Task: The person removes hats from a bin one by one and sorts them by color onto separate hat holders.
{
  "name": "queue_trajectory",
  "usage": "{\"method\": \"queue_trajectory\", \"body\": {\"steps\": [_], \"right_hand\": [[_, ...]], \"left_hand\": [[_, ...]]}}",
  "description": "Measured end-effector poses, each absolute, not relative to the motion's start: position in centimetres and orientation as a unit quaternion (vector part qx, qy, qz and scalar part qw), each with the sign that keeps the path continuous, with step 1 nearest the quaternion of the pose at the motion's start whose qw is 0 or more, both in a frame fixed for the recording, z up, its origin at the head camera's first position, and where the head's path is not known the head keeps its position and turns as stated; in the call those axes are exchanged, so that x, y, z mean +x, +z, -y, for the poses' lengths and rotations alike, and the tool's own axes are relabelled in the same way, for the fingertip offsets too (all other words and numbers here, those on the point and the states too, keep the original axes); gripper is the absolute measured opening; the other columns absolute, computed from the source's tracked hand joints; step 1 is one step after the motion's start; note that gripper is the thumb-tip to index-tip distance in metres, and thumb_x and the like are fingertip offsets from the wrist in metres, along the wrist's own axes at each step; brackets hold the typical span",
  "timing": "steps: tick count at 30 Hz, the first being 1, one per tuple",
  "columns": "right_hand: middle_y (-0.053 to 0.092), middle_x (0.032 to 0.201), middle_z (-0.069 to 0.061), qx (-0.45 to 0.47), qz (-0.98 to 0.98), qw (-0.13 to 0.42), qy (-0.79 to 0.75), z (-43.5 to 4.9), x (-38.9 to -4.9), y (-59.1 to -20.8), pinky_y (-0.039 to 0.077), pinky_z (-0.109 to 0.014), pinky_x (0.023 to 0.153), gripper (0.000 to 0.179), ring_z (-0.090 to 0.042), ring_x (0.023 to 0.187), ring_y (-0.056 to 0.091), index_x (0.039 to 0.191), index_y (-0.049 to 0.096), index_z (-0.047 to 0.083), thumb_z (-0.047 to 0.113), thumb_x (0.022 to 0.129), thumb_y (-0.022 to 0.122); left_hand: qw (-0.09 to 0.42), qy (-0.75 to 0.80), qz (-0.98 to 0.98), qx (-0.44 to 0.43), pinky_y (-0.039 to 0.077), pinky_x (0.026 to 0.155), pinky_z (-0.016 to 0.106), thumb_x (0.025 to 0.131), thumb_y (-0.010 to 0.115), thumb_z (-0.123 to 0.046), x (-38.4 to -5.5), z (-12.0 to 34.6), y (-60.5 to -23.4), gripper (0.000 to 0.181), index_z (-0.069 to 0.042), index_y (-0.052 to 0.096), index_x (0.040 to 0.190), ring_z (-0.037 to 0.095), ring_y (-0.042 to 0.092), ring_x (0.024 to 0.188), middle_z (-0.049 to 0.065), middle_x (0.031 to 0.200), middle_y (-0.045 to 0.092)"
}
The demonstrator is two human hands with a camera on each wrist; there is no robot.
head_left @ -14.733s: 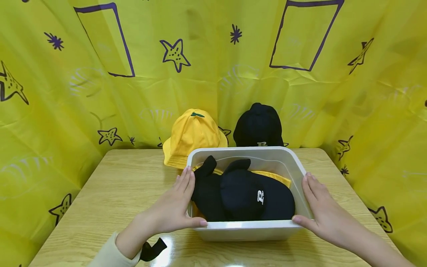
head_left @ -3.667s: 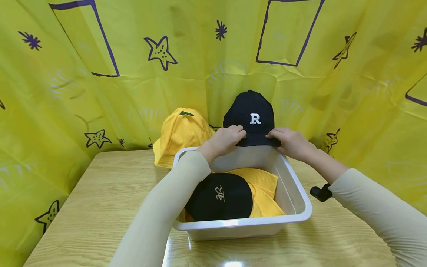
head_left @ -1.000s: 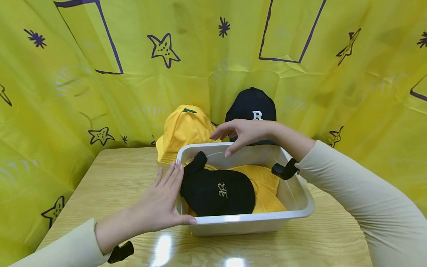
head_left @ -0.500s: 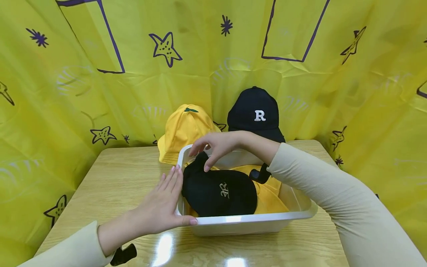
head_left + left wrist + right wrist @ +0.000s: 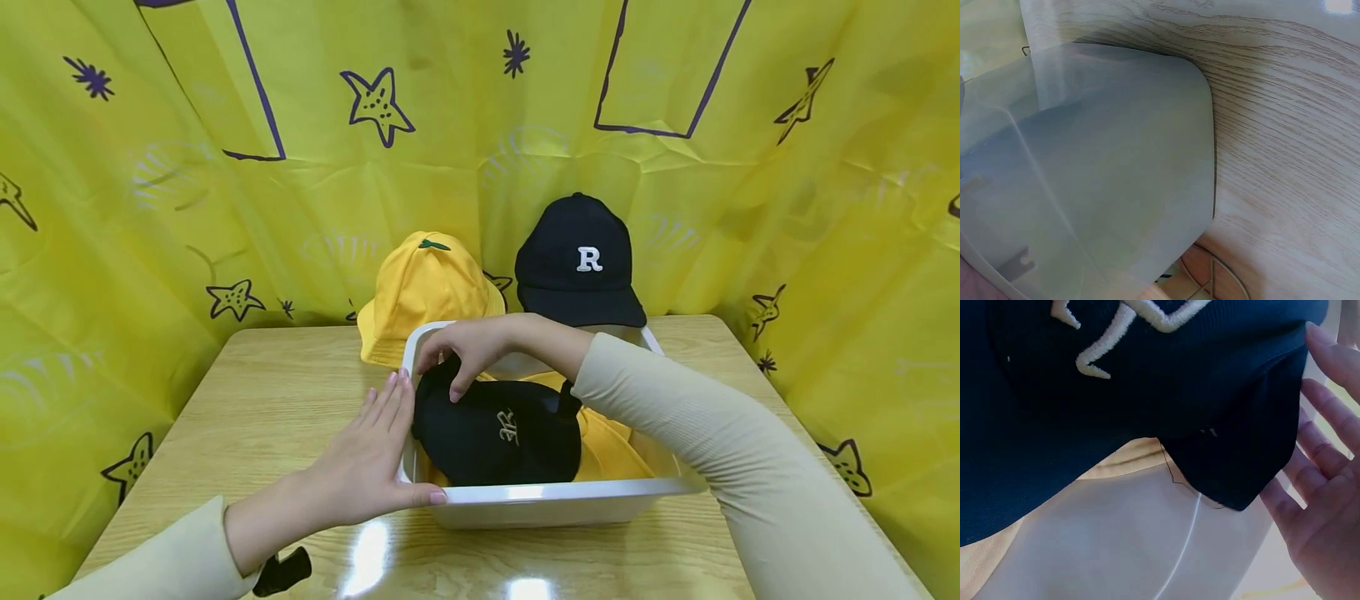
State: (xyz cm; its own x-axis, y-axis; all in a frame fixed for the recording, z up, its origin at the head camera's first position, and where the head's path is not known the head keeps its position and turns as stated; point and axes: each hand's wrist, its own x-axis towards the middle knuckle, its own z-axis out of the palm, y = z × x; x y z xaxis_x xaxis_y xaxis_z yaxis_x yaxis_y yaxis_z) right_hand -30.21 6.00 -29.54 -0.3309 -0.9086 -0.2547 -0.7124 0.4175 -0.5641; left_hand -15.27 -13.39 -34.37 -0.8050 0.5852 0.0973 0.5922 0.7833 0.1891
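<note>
A white plastic bin (image 5: pixel 540 510) holds a black cap (image 5: pixel 480 433) with an "R"-like emblem, lying over yellow fabric hats (image 5: pixel 611 446). My left hand (image 5: pixel 348 462) rests on the bin's left side, thumb on the front rim and fingers extended along the left rim. Over the cap's back left end, my right hand (image 5: pixel 476 346) reaches in, with a raised black flap (image 5: pixel 1247 444) between thumb and fingers. In the right wrist view its fingers are spread and only loosely bent, the tips at the cloth's edge. The left wrist view shows mainly the bin's outer wall (image 5: pixel 1122 156).
Behind the bin stand a yellow hat (image 5: pixel 431 287) with a green leaf mark and a dark cap (image 5: pixel 573 250) with a white R. Yellow patterned curtain (image 5: pixel 300 208) encloses the wooden table (image 5: pixel 277 400) at the back and sides.
My right hand has left the R cap at the back, moved left and lowered to the black cap's flap. Earlier, both hands handled the standing R cap; my left hand then returned to the bin.
</note>
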Motion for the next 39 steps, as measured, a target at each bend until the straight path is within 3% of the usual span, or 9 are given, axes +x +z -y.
{"method": "queue_trajectory", "body": {"steps": [7, 14, 20, 25, 29, 32, 35, 39], "right_hand": [[0.055, 0.105, -0.003, -0.492, -0.803, 0.288, -0.173, -6.7, -30.2, -30.0, 0.044, -0.021, 0.076, 0.042, -0.016, 0.088, 0.051, 0.113, 0.060, 0.008, 0.012, 0.076, 0.078], [0.055, 0.088, 0.004, -0.515, -0.771, 0.305, -0.218, -7.2, -30.1, -30.7, 0.046, -0.025, 0.082, 0.025, -0.009, 0.085, 0.050, 0.095, 0.057, 0.005, 0.005, 0.077, 0.074], [0.060, 0.087, 0.003, -0.502, -0.775, 0.308, -0.230, -7.9, -29.8, -30.6, 0.048, -0.020, 0.074, 0.022, -0.005, 0.078, 0.054, 0.098, 0.062, 0.004, 0.004, 0.079, 0.073], [0.060, 0.079, 0.003, -0.510, -0.785, 0.274, -0.221, -8.3, -29.4, -30.3, 0.046, -0.020, 0.065, 0.008, -0.006, 0.070, 0.053, 0.091, 0.064, 0.005, 0.005, 0.084, 0.067], [0.059, 0.083, 0.005, -0.492, -0.797, 0.258, -0.237, -8.7, -29.3, -29.9, 0.043, -0.022, 0.068, 0.007, -0.008, 0.076, 0.052, 0.084, 0.059, 0.008, 0.003, 0.081, 0.063], [0.056, 0.081, 0.006, -0.476, -0.789, 0.284, -0.264, -9.2, -29.4, -29.7, 0.040, -0.023, 0.068, 0.012, -0.010, 0.076, 0.050, 0.083, 0.053, 0.010, 0.001, 0.078, 0.060], [0.055, 0.079, 0.004, -0.475, -0.772, 0.312, -0.286, -9.7, -29.6, -29.4, 0.040, -0.023, 0.069, 0.016, -0.010, 0.075, 0.050, 0.089, 0.054, 0.008, -0.001, 0.078, 0.061], [0.064, 0.093, 0.002, -0.488, -0.760, 0.322, -0.285, -10.7, -29.7, -28.6, 0.047, -0.025, 0.079, 0.022, -0.011, 0.086, 0.056, 0.102, 0.061, 0.006, 0.001, 0.081, 0.066]], "left_hand": [[0.019, -0.103, 0.944, -0.313, 0.014, 0.114, 0.053, 0.075, 0.050, -0.077, -15.3, 13.3, -34.5, 0.121, 0.012, 0.010, 0.146, 0.036, 0.004, 0.144, 0.026, 0.155, 0.005], [0.026, -0.101, 0.944, -0.314, 0.015, 0.114, 0.053, 0.076, 0.050, -0.077, -15.3, 13.3, -34.6, 0.120, 0.013, 0.012, 0.145, 0.037, 0.005, 0.144, 0.027, 0.154, 0.005], [0.021, -0.106, 0.945, -0.310, 0.014, 0.114, 0.053, 0.076, 0.050, -0.077, -15.3, 13.4, -34.7, 0.120, 0.012, 0.011, 0.146, 0.036, 0.003, 0.144, 0.026, 0.155, 0.004], [0.016, -0.110, 0.945, -0.307, 0.013, 0.115, 0.052, 0.076, 0.051, -0.077, -15.3, 13.3, -34.7, 0.120, 0.012, 0.010, 0.146, 0.035, 0.001, 0.144, 0.025, 0.155, 0.002], [0.014, -0.115, 0.946, -0.303, 0.012, 0.115, 0.052, 0.076, 0.051, -0.076, -15.3, 13.4, -34.7, 0.121, 0.012, 0.009, 0.146, 0.035, 0.002, 0.145, 0.025, 0.155, 0.002], [0.014, -0.115, 0.946, -0.303, 0.013, 0.115, 0.052, 0.075, 0.051, -0.077, -15.3, 13.3, -34.7, 0.121, 0.013, 0.011, 0.146, 0.035, 0.004, 0.144, 0.026, 0.154, 0.004], [0.016, -0.114, 0.945, -0.305, 0.013, 0.115, 0.051, 0.075, 0.050, -0.078, -15.3, 13.4, -34.8, 0.121, 0.013, 0.011, 0.145, 0.035, 0.004, 0.144, 0.026, 0.154, 0.004], [0.018, -0.115, 0.944, -0.307, 0.013, 0.115, 0.051, 0.076, 0.048, -0.078, -15.3, 13.4, -34.8, 0.120, 0.012, 0.011, 0.146, 0.035, 0.003, 0.144, 0.026, 0.155, 0.002]]}}
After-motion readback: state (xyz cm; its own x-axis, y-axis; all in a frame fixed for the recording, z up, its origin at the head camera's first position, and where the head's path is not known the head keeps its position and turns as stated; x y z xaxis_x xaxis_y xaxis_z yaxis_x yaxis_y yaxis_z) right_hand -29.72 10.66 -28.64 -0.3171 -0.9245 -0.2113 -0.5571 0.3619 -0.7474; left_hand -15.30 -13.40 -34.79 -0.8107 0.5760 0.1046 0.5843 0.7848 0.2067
